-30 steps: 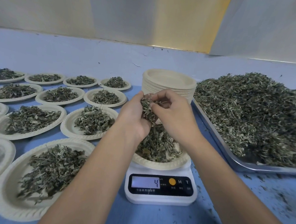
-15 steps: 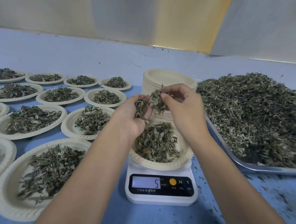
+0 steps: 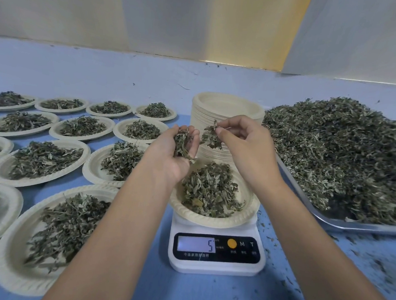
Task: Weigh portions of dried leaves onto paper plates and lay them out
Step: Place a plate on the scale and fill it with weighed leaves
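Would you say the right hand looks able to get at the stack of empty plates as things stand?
Probably yes: the right hand hovers just in front of the stack of empty plates, nothing between them, though it would first have to drop the leaves it pinches.

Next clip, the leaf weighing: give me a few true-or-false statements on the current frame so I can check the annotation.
1. The scale display reads 5. True.
2. The plate on the scale is empty. False: it holds a heap of dried leaves.
3. The right hand pinches a tuft of leaves. True.
4. The left hand holds nothing. False: a handful of leaves lies in its cupped palm.
5. The stack of empty plates stands behind the scale. True.
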A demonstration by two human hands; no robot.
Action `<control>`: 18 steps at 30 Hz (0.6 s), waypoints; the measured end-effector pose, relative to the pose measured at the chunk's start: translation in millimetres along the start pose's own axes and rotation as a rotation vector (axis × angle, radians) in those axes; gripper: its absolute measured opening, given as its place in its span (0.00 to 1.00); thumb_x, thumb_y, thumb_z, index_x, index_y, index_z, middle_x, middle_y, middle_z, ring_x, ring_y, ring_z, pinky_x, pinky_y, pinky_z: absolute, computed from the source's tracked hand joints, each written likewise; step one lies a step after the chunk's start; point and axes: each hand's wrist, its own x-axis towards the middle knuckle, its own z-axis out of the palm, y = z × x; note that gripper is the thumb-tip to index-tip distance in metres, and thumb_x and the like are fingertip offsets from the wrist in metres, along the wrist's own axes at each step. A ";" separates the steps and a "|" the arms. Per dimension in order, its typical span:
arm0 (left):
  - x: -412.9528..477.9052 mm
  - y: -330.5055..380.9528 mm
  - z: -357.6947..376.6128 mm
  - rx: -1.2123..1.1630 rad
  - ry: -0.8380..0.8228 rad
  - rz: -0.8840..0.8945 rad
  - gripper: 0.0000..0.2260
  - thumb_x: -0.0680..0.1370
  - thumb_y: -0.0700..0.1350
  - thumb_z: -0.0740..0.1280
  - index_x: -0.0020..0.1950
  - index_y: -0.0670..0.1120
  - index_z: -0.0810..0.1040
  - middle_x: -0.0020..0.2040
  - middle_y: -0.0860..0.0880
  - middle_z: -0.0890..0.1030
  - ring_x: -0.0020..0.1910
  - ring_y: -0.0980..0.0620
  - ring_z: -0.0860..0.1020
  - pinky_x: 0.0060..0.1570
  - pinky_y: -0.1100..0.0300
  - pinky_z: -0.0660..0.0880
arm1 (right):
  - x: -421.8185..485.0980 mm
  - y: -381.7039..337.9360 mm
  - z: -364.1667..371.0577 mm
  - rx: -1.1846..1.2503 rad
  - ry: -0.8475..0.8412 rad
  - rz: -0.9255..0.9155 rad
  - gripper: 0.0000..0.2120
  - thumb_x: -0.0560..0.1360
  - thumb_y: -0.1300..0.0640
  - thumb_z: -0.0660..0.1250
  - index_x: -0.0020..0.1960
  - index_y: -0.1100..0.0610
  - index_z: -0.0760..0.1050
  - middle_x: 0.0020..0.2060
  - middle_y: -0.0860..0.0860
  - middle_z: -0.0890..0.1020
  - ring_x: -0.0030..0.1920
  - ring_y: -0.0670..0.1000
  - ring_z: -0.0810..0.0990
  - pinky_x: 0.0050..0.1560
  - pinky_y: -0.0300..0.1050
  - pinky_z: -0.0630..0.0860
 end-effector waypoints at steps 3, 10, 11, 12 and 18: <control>-0.1 0.4 -0.7 -0.014 0.014 0.006 0.12 0.81 0.42 0.61 0.40 0.38 0.74 0.31 0.43 0.79 0.31 0.50 0.79 0.35 0.58 0.80 | -1.1 0.2 -0.8 -0.029 -0.019 0.011 0.04 0.73 0.56 0.70 0.41 0.48 0.79 0.38 0.48 0.83 0.42 0.45 0.81 0.48 0.43 0.77; -2.1 1.5 0.5 -0.009 0.024 0.026 0.12 0.81 0.42 0.60 0.40 0.38 0.74 0.34 0.44 0.78 0.33 0.50 0.78 0.39 0.58 0.80 | -2.3 2.7 1.1 -0.062 -0.076 0.048 0.01 0.73 0.56 0.71 0.42 0.51 0.81 0.37 0.45 0.83 0.42 0.46 0.80 0.51 0.47 0.77; -2.4 1.5 0.5 -0.005 0.023 0.026 0.12 0.81 0.42 0.60 0.40 0.38 0.74 0.34 0.44 0.78 0.33 0.50 0.78 0.39 0.58 0.80 | -2.3 2.6 1.0 -0.052 -0.074 0.047 0.02 0.73 0.56 0.71 0.41 0.51 0.81 0.36 0.45 0.82 0.41 0.44 0.80 0.51 0.46 0.77; -2.6 1.3 0.3 -0.003 0.022 0.023 0.12 0.81 0.42 0.60 0.40 0.38 0.74 0.34 0.44 0.78 0.33 0.50 0.78 0.39 0.58 0.80 | -2.3 2.4 0.7 -0.042 -0.069 0.042 0.03 0.73 0.56 0.71 0.41 0.50 0.80 0.36 0.44 0.82 0.40 0.42 0.79 0.50 0.45 0.76; -2.8 -2.6 3.2 0.037 -0.014 0.001 0.12 0.81 0.42 0.60 0.40 0.39 0.73 0.29 0.44 0.78 0.31 0.52 0.77 0.40 0.59 0.79 | -3.0 -4.1 2.0 0.059 -0.058 -0.011 0.07 0.72 0.59 0.71 0.39 0.49 0.80 0.34 0.43 0.82 0.37 0.38 0.78 0.46 0.36 0.75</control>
